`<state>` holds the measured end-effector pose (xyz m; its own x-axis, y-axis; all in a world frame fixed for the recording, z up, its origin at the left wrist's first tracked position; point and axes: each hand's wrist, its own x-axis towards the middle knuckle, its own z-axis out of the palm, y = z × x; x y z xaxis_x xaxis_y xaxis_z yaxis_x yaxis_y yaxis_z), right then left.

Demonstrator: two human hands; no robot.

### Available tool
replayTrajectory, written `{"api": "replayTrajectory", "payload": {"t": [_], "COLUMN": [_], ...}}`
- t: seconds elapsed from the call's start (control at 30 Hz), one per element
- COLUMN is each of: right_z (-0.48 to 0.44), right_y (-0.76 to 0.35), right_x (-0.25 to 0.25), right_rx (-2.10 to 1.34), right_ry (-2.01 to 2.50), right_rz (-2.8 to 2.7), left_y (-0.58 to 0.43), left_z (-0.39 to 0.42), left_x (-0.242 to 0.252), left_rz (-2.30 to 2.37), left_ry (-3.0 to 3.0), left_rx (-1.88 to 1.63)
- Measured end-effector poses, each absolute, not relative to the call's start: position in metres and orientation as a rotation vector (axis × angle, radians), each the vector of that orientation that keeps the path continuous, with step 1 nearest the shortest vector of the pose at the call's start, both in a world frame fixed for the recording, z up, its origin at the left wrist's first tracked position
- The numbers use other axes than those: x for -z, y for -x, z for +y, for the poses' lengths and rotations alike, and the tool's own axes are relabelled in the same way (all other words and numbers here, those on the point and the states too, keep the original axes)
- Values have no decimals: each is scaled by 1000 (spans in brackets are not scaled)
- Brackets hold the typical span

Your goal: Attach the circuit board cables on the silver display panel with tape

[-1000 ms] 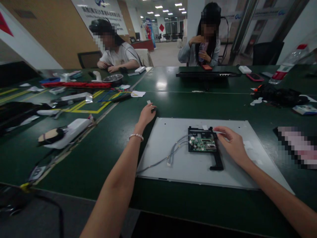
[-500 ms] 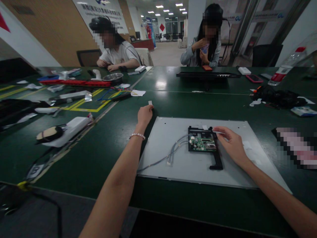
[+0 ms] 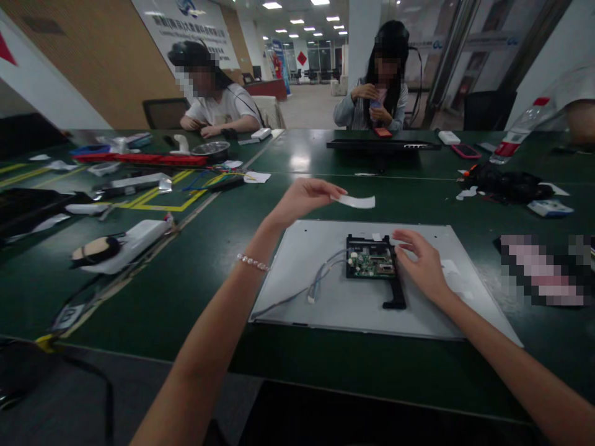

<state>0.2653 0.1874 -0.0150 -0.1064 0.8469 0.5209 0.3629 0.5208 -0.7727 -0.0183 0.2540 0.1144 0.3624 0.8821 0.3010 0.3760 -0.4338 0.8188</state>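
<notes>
A short white strip (image 3: pixel 359 202), slightly curved, sticks out from the pinched fingers of my left hand (image 3: pixel 309 198), above the table beyond the panel. Below lies a flat light-grey panel (image 3: pixel 288 279). On it sits a black plastic frame (image 3: pixel 397 291) holding a green circuit board (image 3: pixel 369 265), with a small white piece (image 3: pixel 376 236) at the frame's top edge. My right hand (image 3: pixel 421 263) is at the frame's right side, thumb and fingers apart and nothing seen between them; whether it touches the frame I cannot tell. Grey cables (image 3: pixel 320 272) run left from the board.
White pieces (image 3: pixel 450 267) lie on the panel's right side. Right of it is a blurred pink-and-black object (image 3: pixel 542 269). A dark monitor-like object (image 3: pixel 381 145), a plastic bottle (image 3: pixel 518 133) and a black bundle (image 3: pixel 506 183) stand farther off. Two people sit across the green table (image 3: pixel 199 248).
My left hand has moved right with the white strip, of which more now shows. The right hand's fingers have parted beside the frame. The view has shifted slightly.
</notes>
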Motion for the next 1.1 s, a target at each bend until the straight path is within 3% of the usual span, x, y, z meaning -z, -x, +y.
{"api": "replayTrajectory", "payload": {"t": [0.17, 0.33, 1.1], "right_z": [175, 166, 159], "right_y": [-259, -252, -209], "right_x": [3, -1, -25], "right_rx": [-373, -237, -313], "right_ry": [943, 799, 693], "right_rz": [-1886, -2130, -2349], "left_y": [13, 27, 45], "left_z": [222, 214, 208], "left_x": [-72, -45, -42], "left_rz": [871, 857, 999], "left_ry": [-1778, -1641, -1936], "left_rx": [-685, -714, -602]}}
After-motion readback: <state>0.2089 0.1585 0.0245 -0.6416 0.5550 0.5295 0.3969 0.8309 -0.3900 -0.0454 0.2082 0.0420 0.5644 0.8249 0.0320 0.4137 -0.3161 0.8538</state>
